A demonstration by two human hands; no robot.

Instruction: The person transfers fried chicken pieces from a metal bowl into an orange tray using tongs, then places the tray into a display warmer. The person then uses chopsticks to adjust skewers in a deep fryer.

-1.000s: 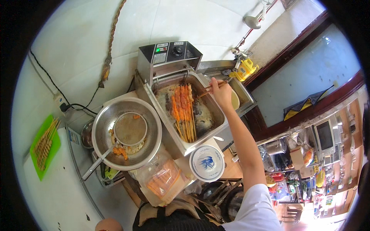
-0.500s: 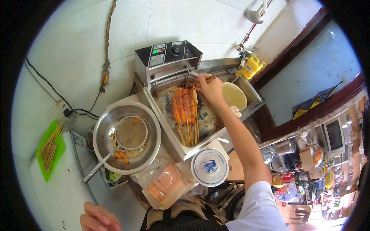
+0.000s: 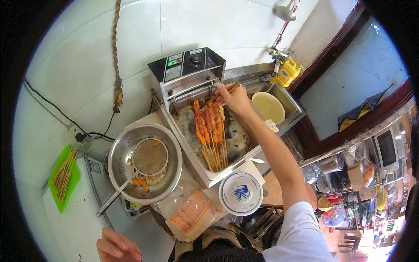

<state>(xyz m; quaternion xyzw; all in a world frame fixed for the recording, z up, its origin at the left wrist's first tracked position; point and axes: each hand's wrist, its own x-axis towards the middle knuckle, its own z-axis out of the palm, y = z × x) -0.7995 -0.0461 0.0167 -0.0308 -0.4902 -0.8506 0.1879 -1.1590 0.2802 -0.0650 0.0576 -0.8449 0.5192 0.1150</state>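
My right hand point(image 3: 236, 99) is closed around wooden chopsticks point(image 3: 233, 87) above the deep fryer point(image 3: 175, 139). The chopstick tips reach in among the upper ends of several orange-red meat skewers point(image 3: 212, 124). These skewers lie side by side in the bubbling oil, their bare sticks pointing toward me. Low on the left, my left hand point(image 3: 118, 246) hangs with loosely bent fingers and nothing visible in it. Left of the fryer, a steel colander point(image 3: 114, 174) contains a round long-handled strainer point(image 3: 150, 156) and some fried scraps.
Stacked white-and-blue bowls point(image 3: 235, 205) and a plastic bag of orange-brown food point(image 3: 190, 212) stand in front of the fryer. More skewers point(image 3: 64, 179) lie on a green tray point(image 3: 75, 174) at far left. A pale basin point(image 3: 268, 107) sits in the sink at right, near a yellow jug point(image 3: 289, 73).
The chopstick tips have shifted left among the skewers. My left hand appears slightly farther right in the picture. The whole view has tilted and shifted a little.
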